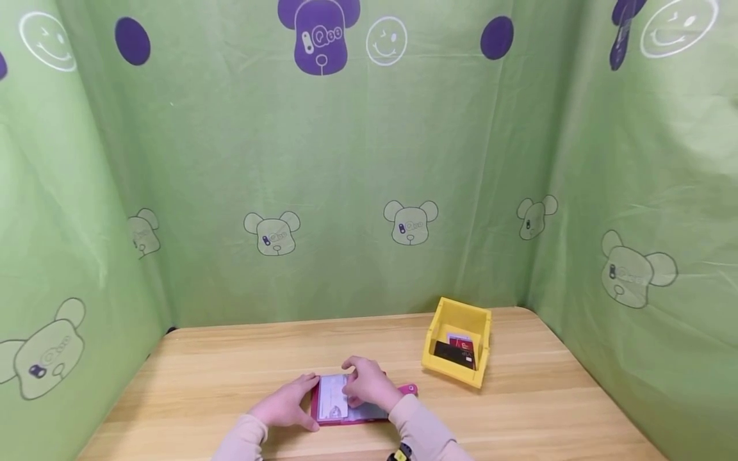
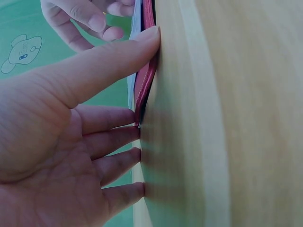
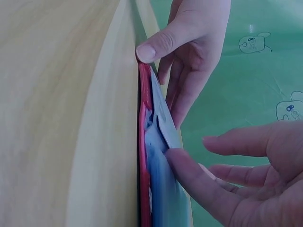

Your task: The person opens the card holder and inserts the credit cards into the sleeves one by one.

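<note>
A red card holder (image 1: 314, 403) lies opened out on the table, its snap strap (image 1: 409, 388) sticking out to the right. On its left side shows a pale card (image 1: 332, 398) with a small dark mark; clear bluish sleeves (image 3: 163, 189) cover the other side. My left hand (image 1: 286, 403) rests at the left edge, thumb on the near corner and straight fingers at the far corner and tabletop. Over the middle is my right hand (image 1: 369, 384). Its thumb (image 3: 189, 172) touches the edge of the pale card, lifted at a slant, while the other fingers stay apart from it.
A yellow bin (image 1: 461, 314) stands at the back right of the wooden table (image 1: 242, 349), holding a black card (image 1: 452, 353) and a red card (image 1: 461, 344). Green printed curtains (image 1: 346, 160) hang behind the table and on both sides. A dark watch (image 1: 400, 452) is on the right wrist.
</note>
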Available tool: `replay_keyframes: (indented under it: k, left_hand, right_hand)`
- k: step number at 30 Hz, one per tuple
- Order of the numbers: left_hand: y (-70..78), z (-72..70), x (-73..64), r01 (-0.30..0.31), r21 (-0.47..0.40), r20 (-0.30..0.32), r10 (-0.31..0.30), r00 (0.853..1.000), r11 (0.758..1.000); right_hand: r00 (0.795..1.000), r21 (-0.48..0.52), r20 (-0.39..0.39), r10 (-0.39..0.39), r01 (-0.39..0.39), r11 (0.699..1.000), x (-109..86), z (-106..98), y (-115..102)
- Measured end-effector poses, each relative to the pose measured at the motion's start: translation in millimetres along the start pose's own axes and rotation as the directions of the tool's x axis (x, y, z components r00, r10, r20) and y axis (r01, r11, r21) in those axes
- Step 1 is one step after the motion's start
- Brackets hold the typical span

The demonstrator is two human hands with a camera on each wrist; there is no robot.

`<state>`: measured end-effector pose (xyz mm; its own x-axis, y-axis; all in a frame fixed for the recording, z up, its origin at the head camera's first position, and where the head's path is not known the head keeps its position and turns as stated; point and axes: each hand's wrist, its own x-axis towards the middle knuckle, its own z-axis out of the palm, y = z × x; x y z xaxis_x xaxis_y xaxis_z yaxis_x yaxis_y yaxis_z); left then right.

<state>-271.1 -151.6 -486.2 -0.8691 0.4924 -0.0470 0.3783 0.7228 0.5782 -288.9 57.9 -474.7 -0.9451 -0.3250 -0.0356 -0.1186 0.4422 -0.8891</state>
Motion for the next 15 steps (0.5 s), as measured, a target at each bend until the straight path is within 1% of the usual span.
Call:
replay_keyframes:
  k: [7,15]
  left_hand:
    - [-0.5,1.0,0.4,0.003,-0.006,0.004,-0.003,1.0,1.0]
    - [0.5,1.1,0.2,0.016,-0.014,0.002,-0.016,1.0,1.0]
  right_hand:
    - [1.0,0.023,0.017,0.006,-0.006,1.0,0.1,-9.3,5.2]
    - [1.0,0.036,0.002,0.022,-0.022,0.999,0.6,-26.6,15.6]
